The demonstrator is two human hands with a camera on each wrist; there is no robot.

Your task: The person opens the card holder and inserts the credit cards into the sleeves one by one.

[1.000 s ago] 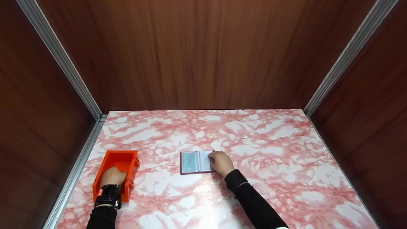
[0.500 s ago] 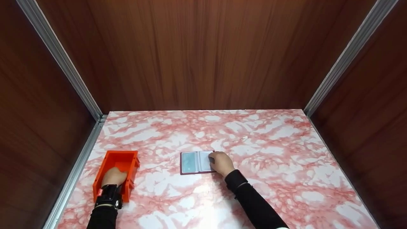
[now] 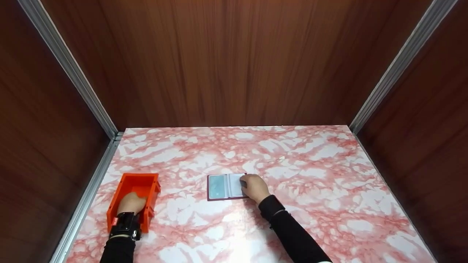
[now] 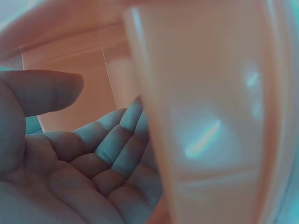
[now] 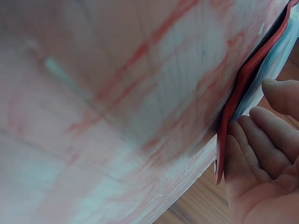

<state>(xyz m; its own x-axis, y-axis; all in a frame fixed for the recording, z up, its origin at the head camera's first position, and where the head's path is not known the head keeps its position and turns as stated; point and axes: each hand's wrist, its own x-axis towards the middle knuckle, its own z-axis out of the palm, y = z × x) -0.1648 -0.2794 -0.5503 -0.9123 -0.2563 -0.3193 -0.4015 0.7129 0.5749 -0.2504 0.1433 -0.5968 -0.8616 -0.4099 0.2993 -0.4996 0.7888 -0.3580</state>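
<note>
In the head view, my left hand (image 3: 131, 203) reaches down into an orange plastic bin (image 3: 140, 179) at the left. The left wrist view shows its palm (image 4: 70, 182) with loosely bent fingers and the thumb apart, nothing between them; the bin's wall (image 4: 210, 93) hides some fingertips. A small card holder (image 3: 218, 186) with a dark red cover lies opened out mid-table, clear sleeves showing. My right hand (image 3: 256, 187) rests on its right half. In the right wrist view, the fingertips and thumb of this hand (image 5: 266, 158) touch the sleeves beside the red cover (image 5: 238, 88).
The tabletop (image 3: 307, 157) has a red and white marbled pattern. Dark brown wood-grain panels (image 3: 234, 65) enclose it at the back and both sides, with metal rails (image 3: 78, 80) along the corners.
My left hand has shifted very slightly to the right inside the bin. The right hand and the card holder stay where they were.
</note>
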